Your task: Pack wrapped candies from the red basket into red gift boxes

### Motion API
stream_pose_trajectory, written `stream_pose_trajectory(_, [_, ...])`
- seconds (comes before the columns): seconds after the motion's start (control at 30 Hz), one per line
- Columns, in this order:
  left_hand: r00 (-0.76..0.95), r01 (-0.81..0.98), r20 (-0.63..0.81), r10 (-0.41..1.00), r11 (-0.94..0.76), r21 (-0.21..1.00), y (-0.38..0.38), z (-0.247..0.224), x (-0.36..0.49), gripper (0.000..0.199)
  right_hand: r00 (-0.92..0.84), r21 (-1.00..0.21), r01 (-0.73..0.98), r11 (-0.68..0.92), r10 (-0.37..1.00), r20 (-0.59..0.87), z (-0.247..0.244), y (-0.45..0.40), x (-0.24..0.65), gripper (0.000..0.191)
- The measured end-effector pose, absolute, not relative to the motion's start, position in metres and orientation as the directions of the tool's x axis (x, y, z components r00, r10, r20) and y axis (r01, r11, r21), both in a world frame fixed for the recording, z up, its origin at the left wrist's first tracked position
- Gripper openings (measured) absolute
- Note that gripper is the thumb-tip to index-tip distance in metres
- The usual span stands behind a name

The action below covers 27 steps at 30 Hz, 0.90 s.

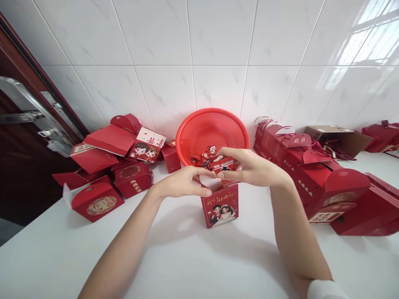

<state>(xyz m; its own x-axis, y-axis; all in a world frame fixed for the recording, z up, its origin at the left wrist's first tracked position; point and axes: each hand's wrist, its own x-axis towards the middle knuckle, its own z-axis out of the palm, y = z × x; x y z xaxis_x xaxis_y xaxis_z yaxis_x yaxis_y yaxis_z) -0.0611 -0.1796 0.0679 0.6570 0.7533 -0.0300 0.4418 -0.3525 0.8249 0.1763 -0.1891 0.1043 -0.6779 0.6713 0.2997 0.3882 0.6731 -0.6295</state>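
A red cardboard gift box (220, 207) with a cartoon bride and groom on its front stands upright on the table, its top open. My left hand (183, 182) grips the box's upper left rim, thumb at the front and fingers at the back. Above the opening, my right hand (254, 167) pinches a shiny red snack packet (223, 165) between thumb and fingers. The packet's lower part is hidden by the hand and the rim. Just behind, a red plastic basket (213, 124) holds small red-wrapped sweets (209, 153) near its front.
A pile of red gift boxes (106, 143) lies at the left, near a door handle (31, 116). More red boxes (314, 178) stand at the right, with an open brown carton (339, 139) behind them. A tiled wall (162, 37) rises behind the white table (193, 265).
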Motion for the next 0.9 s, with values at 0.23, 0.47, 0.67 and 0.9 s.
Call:
stream_pose_trajectory(0.23, [0.668, 0.397, -0.020, 0.744, -0.333, 0.856, -0.176, 0.064, -0.062, 0.052, -0.755, -0.619, 0.343, 0.707, 0.600, 0.266, 0.102, -0.185, 0.179, 0.024])
stream_pose_trajectory(0.47, [0.666, 0.401, -0.040, 0.745, -0.312, 0.861, -0.175, 0.065, -0.062, 0.053, -0.791, -0.556, 0.378, 0.740, 0.570, 0.221, 0.099, -0.181, 0.182, 0.035])
stream_pose_trajectory(0.67, [0.634, 0.429, -0.085, 0.769, -0.258, 0.866, -0.172, 0.060, -0.065, 0.057, -0.724, -0.596, 0.302, 0.744, 0.586, 0.364, 0.101, -0.186, 0.178, 0.019])
stream_pose_trajectory(0.9, [0.685, 0.384, -0.039, 0.728, -0.314, 0.868, -0.175, 0.064, -0.063, 0.053, -0.784, -0.566, 0.313, 0.763, 0.544, 0.299, 0.098, -0.183, 0.167, 0.014])
